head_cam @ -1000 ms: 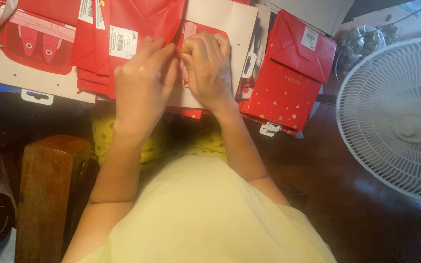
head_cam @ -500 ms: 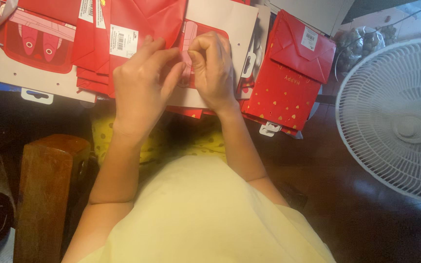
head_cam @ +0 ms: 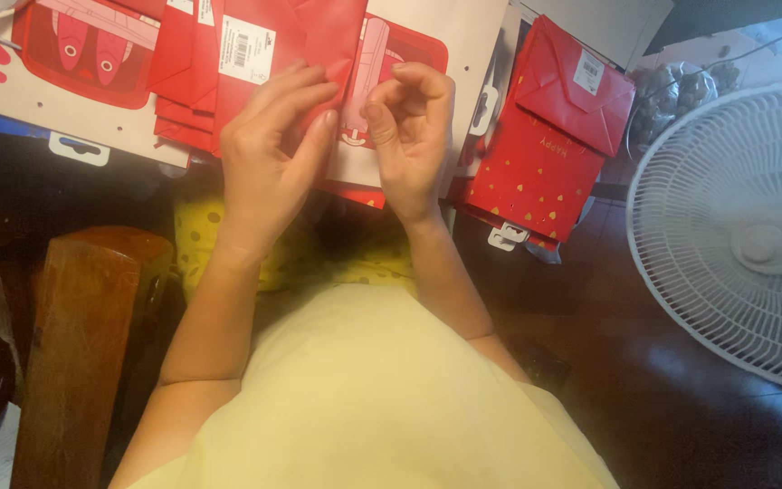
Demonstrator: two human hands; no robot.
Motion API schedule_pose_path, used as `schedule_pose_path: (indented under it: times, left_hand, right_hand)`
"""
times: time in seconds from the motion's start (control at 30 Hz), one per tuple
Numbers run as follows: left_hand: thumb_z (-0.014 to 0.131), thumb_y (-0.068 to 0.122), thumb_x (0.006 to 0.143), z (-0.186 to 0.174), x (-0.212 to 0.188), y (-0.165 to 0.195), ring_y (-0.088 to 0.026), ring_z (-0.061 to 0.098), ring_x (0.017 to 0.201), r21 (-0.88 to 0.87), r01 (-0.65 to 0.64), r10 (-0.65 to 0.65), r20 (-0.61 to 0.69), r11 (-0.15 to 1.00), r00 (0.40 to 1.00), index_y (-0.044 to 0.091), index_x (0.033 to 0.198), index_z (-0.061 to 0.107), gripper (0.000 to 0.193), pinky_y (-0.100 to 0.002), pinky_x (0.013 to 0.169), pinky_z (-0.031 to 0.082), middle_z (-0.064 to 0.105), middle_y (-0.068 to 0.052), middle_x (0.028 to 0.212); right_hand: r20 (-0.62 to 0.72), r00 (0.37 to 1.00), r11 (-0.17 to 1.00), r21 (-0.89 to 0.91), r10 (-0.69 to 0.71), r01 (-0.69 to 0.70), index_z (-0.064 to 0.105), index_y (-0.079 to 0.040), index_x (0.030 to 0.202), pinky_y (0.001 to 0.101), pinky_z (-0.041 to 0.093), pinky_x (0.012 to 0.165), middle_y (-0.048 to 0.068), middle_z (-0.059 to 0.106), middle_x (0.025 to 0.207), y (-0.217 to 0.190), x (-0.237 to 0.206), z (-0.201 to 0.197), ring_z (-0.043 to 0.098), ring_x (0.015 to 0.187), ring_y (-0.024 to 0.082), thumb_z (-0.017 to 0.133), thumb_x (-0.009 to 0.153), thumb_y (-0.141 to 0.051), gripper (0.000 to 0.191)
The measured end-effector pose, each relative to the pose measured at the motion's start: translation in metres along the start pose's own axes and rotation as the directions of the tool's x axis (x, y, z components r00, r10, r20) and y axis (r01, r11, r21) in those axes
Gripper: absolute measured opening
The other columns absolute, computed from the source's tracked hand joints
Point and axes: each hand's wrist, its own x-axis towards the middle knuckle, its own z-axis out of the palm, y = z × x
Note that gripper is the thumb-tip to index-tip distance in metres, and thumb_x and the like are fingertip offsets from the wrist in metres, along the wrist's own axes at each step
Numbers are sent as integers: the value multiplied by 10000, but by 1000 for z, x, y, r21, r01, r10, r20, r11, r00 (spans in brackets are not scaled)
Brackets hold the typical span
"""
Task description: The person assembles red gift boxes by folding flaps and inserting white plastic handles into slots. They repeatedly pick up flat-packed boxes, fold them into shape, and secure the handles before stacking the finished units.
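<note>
Head view: hands (head_cam: 337,136) over red barcode-labelled envelopes (head_cam: 264,54).

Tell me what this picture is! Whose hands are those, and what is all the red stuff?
The camera sits on a person's head and looks down, so you see that person's own arms and lap. The left hand rests on a red envelope with a white sticker. The right hand is curled just above a white card with a red picture; its fingertips pinch together, but I cannot tell if they hold anything. More red envelopes with gold dots lie to the right. A white fan stands on the dark floor, and a wooden chair is on the left.
</note>
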Motion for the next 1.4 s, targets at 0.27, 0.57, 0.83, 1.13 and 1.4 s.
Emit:
schedule_pose_path:
  times: [0.27,0.57,0.83,1.13,1.4]
  left_hand:
    - [719,62,1022,-23,-16,1,-147,672,1157,-462,163,-190,-11,872,982,-4,1122,704,120,-291,997,584,656,-117,1285]
    - [781,56,1027,-114,-64,-14,-131,701,1061,-24,113,-115,-211,993,971,7,1040,728,73,-277,932,575,732,-94,1185]
    - [814,227,1025,-238,-101,-86,-69,634,883,-233,532,-580,-299,814,758,89,1048,741,158,-262,762,514,728,-36,1045]
    - [784,331,968,-256,-91,-116,-43,605,772,-517,669,-839,-222,534,497,161,946,682,200,-271,706,570,690,64,929]
    - [815,342,966,-245,-79,-120,-57,615,784,-479,677,-827,-252,558,503,108,1013,668,281,-285,706,602,673,26,961]
  right_hand:
    - [91,996,998,-67,-10,16,428,-79,1378,238,484,875,56,611,1014,-13,-13,30,582,925,106,629,1129,-2,330]
    - [260,965,956,-276,-22,96,533,-55,1297,236,531,818,53,679,1057,-30,-18,92,651,907,97,616,1123,10,203]
    - [523,846,925,-263,-102,274,628,-36,1151,264,502,718,94,648,1036,-38,-29,172,613,846,189,663,1003,92,199]
    - [567,816,916,-260,-111,305,622,-36,1143,320,541,818,120,641,1055,-37,-41,186,655,956,280,676,978,97,219]
    - [651,751,919,-224,-106,323,615,-40,1169,344,545,830,113,645,1065,-30,-47,203,661,977,280,659,940,119,282]
